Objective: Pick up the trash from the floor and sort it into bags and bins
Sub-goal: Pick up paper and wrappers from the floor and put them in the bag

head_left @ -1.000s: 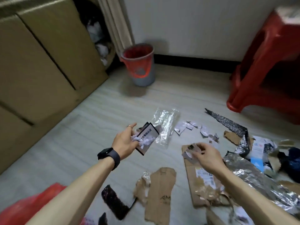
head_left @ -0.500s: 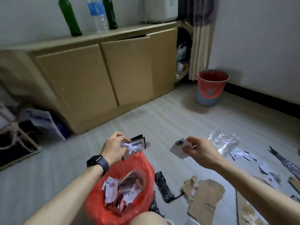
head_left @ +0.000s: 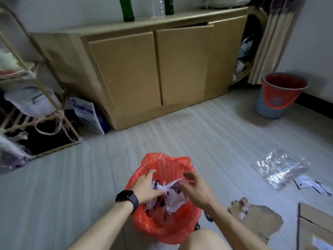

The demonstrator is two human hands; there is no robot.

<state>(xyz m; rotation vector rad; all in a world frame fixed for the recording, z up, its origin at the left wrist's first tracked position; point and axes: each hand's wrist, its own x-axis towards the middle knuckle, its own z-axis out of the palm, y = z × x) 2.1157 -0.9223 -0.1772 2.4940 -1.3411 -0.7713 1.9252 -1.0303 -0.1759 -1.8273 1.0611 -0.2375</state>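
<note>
One red plastic bag (head_left: 162,230) stands open at the near edge of the pale plank floor (head_left: 198,141), with both hands over its mouth. The left hand (head_left: 146,186), fingers nearly straight, rests on the torn white paper scraps (head_left: 171,199) piled inside. The right hand (head_left: 197,191) is loosely spread and blurred; I cannot tell whether it pinches a scrap. One grey bin lined in red (head_left: 277,98) stands near the far right corner. One crumpled clear plastic wrapper (head_left: 281,166) and two torn brown cardboard pieces (head_left: 259,221) lie toward the right edge.
</note>
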